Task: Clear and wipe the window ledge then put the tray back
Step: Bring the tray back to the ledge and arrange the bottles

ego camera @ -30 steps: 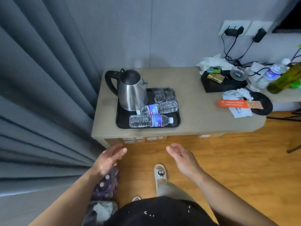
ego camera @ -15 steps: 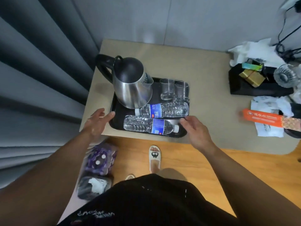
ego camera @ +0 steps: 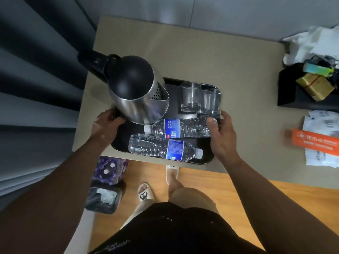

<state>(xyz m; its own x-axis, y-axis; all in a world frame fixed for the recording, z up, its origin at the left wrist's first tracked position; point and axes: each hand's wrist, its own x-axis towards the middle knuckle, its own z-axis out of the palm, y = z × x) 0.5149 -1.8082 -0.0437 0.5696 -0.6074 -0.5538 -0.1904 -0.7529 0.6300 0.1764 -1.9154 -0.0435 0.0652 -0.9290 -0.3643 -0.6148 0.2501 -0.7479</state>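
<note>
On the ledge [ego camera: 229, 57] the tray [ego camera: 124, 145] sits at my near-left corner: kettle [ego camera: 135, 94] back-left, two glasses [ego camera: 200, 99] back-right, two bottles [ego camera: 172, 140] lying along its front.

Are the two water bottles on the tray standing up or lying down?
Lying down. Both water bottles rest on their sides on the tray, caps pointing opposite ways.

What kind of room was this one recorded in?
Probably a hotel room: a black tray holding an electric kettle, two glasses and bottled water, beside a grey curtain.
</note>
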